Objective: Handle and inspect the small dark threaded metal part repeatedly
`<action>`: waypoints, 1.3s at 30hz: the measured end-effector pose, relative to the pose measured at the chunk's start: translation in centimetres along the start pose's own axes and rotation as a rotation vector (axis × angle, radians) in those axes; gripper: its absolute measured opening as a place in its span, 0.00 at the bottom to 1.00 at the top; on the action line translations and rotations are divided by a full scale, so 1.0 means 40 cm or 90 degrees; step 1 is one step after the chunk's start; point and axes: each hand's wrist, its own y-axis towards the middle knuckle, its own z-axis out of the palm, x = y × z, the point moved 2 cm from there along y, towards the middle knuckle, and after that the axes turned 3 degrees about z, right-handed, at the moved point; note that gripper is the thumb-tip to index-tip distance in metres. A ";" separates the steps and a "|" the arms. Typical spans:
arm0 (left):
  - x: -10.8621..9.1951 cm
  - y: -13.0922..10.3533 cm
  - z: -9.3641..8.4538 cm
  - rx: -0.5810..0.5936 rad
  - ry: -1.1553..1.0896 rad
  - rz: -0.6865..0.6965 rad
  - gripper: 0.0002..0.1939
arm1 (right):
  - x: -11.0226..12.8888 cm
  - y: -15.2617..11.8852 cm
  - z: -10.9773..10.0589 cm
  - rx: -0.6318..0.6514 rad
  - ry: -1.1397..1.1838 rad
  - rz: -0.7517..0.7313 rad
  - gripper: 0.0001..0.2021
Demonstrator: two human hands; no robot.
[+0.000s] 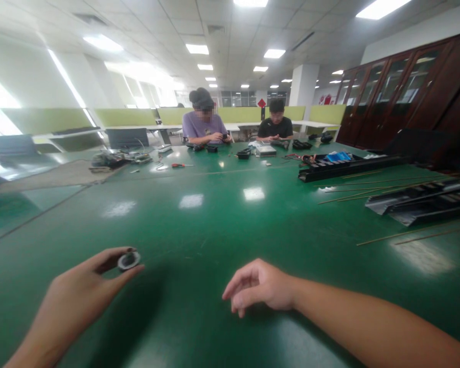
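My left hand [78, 286] is raised over the green table [184, 225] at the lower left. Between its thumb and fingers it grips a small round part [129, 260] with a pale ring-shaped rim and a dark centre; its exact kind is too small to tell. Lower middle, my right hand [255, 287] hovers above the tabletop with loosely bent fingers. A gap shows between its thumb and index finger, and nothing is visible in it.
Black metal channels [425, 202] and thin rods [383, 190] lie at the right. An orange-handled screwdriver [178, 165] and a cluttered pile [109, 159] are farther back left. Two people [204, 125] sit across the table, among black parts [244, 153] and a white box [266, 151].
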 end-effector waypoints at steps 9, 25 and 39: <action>-0.321 -0.049 0.160 0.126 -0.258 0.367 0.12 | 0.003 -0.006 -0.021 -0.310 -0.269 -0.106 0.16; -0.295 -0.118 0.218 0.205 -0.348 0.461 0.10 | 0.011 -0.020 0.011 -0.287 -0.421 -0.128 0.16; -0.294 -0.118 0.198 0.182 -0.433 0.482 0.10 | 0.006 -0.020 0.011 -0.274 -0.381 -0.106 0.14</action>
